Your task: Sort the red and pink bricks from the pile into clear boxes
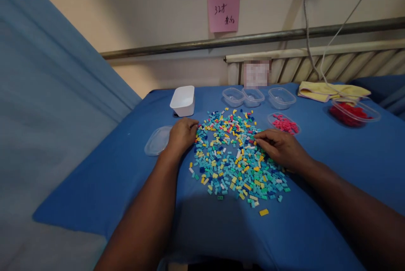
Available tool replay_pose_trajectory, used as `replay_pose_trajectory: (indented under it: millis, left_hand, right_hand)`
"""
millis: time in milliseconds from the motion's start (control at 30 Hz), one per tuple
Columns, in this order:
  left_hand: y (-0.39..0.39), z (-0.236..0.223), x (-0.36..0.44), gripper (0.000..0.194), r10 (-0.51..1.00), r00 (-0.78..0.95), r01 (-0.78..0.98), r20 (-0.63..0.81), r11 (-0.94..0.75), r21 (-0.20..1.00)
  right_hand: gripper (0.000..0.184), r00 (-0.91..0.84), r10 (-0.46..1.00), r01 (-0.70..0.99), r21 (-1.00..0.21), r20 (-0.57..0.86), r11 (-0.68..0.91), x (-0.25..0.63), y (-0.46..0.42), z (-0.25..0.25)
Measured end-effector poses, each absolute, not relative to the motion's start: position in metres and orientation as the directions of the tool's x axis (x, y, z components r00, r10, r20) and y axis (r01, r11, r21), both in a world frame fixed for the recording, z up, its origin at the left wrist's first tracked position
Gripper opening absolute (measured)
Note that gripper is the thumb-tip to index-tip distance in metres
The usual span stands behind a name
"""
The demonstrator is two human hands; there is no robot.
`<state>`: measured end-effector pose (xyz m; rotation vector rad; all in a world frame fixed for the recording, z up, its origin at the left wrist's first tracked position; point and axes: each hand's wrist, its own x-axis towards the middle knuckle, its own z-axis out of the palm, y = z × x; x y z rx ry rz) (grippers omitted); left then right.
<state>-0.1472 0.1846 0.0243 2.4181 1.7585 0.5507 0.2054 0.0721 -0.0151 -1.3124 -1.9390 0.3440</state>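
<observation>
A loose pile of small toy building bricks [221, 169], mostly turquoise with yellow, white, dark blue, green and some pink ones, spreads over the blue cloth. My left hand [182, 135] rests at the pile's left edge with its fingers curled together; whatever they hold is hidden. Over the pile's right side, my right hand [281, 147] has thumb and forefinger brought together at the bricks, close to a dark pink one. Whether a brick sits in that pinch is too small to tell. Pink bricks [285, 125] lie in a shallow clear lid or tray beyond my right hand.
A white tub [183, 101] stands at the back left, with a clear lid [157, 141] near my left hand. Clear containers [281, 98] line the back. At right are a container of red pieces [351, 112] and a yellow cloth [332, 90]. A cable [344, 22] hangs above.
</observation>
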Motion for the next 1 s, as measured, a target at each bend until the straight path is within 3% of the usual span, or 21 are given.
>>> replay_pose_trajectory:
  millis: [233,367,600,733,1000]
  left_hand:
    - [0.192,0.025,-0.144,0.035,0.901,0.404,0.858,0.159,-0.434,0.274]
    - [0.188,0.028,-0.136,0.030,0.930,0.346,0.892,0.124,-0.367,0.264]
    - [0.178,0.031,-0.131,0.029,0.932,0.287,0.919,0.220,-0.333,0.210]
    - [0.177,0.031,-0.126,0.035,0.896,0.331,0.901,0.296,-0.393,0.183]
    - [0.183,0.030,-0.107,0.036,0.861,0.491,0.861,0.131,-0.503,0.079]
  right_hand:
    - [0.023,-0.237,0.887,0.693,-0.572,0.395,0.440,0.204,0.075,-0.018]
    - [0.027,-0.273,0.892,0.724,-0.534,0.360,0.437,0.203,0.078,-0.016]
    - [0.026,-0.303,0.921,0.833,-0.401,0.247,0.381,0.204,0.082,-0.013]
    - [0.027,-0.312,0.932,0.850,-0.385,0.181,0.360,0.200,0.082,-0.006]
    - [0.023,-0.282,0.955,0.877,-0.378,0.092,0.295,0.187,0.079,0.004]
